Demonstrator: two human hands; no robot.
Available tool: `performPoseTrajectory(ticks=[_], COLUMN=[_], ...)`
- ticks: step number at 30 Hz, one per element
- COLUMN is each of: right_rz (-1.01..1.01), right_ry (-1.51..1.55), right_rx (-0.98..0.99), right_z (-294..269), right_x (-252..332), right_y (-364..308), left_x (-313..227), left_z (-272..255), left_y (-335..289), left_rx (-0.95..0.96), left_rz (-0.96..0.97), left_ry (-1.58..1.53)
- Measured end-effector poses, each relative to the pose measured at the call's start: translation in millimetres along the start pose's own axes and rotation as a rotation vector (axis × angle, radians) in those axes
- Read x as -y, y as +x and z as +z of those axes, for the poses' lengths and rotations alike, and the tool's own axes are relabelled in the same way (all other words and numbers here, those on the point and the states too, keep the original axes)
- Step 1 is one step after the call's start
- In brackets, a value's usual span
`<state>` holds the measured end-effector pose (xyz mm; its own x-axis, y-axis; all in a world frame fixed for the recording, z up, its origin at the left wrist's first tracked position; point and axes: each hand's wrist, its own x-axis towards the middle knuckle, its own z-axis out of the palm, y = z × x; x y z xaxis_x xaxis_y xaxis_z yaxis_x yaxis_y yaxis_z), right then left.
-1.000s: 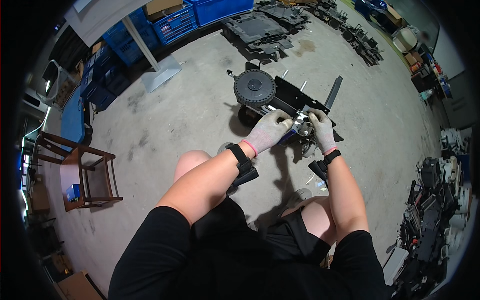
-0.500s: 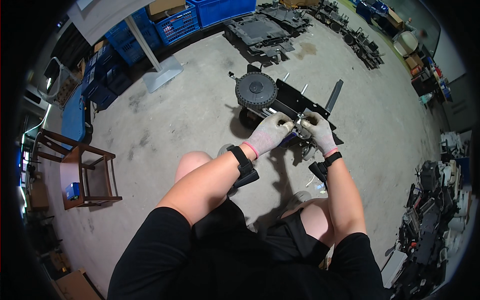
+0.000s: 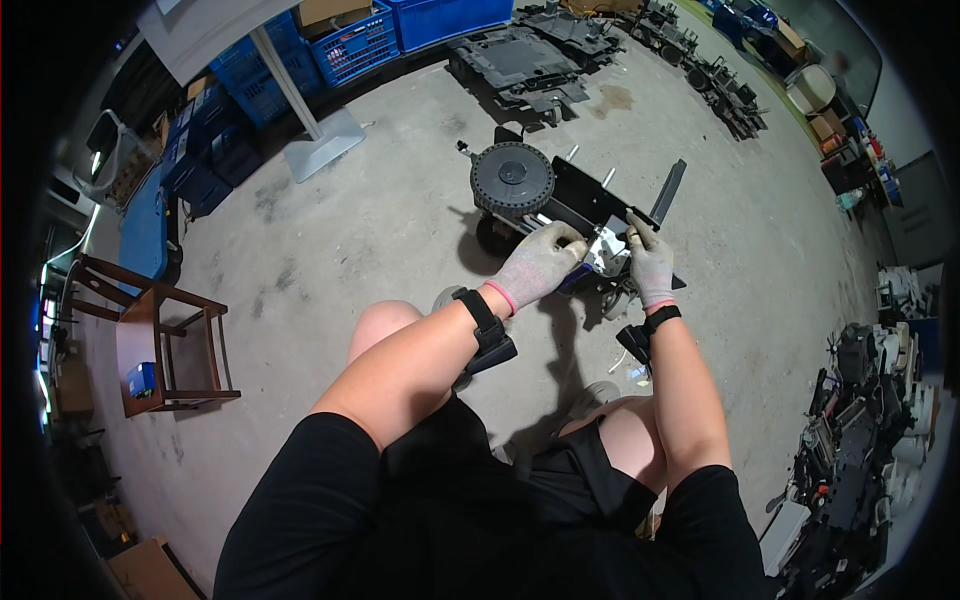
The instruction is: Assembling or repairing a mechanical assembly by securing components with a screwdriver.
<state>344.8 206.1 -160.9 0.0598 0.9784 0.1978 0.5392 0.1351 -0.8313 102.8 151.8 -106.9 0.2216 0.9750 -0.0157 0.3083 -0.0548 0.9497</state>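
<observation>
A black wheeled chassis (image 3: 575,205) stands on the floor in front of me, a large black wheel (image 3: 512,178) on its left side. Both my hands wear pale gloves with pink cuffs. My left hand (image 3: 542,264) is closed at the chassis's near side, fingertips curled beside a shiny metal bracket (image 3: 607,248); what they pinch is hidden. On the bracket's other side, my right hand (image 3: 651,262) has its fingers bent together near the black frame's right end. Whatever lies between those fingertips is too small to name. A caster (image 3: 616,302) shows below the bracket.
A brown wooden chair (image 3: 150,345) with a small blue box stands at left. Blue crates (image 3: 350,48) and a post on a metal base (image 3: 325,145) are at the far left. Flat dark parts (image 3: 515,75) lie beyond the chassis; a scrap pile (image 3: 850,450) lines the right.
My right hand has drawn away from my left, to the right and slightly up, uncovering the shiny bracket. My left hand has barely moved. The chassis stays in place.
</observation>
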Motion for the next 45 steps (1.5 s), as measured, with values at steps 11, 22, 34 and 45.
performPoseTrajectory(ticks=[11, 22, 34, 45], right_rz=[-0.077, -0.08, -0.059, -0.106], right_ry=[-0.156, -0.132, -0.121, -0.077], right_rx=[-0.016, -0.01, 0.133, 0.094], right_z=[15, 20, 26, 20], right_x=[-15, -18, -17, -4], right_y=[1, 3, 1, 0], left_x=[0, -1, 4, 1], left_z=[-1, -4, 0, -5], left_y=[0, 1, 3, 0], left_rx=[0.009, -0.002, 0.001, -0.003], left_rz=[-0.035, -0.024, -0.014, -0.009], left_ry=[-0.011, 0.005, -0.045, -0.026])
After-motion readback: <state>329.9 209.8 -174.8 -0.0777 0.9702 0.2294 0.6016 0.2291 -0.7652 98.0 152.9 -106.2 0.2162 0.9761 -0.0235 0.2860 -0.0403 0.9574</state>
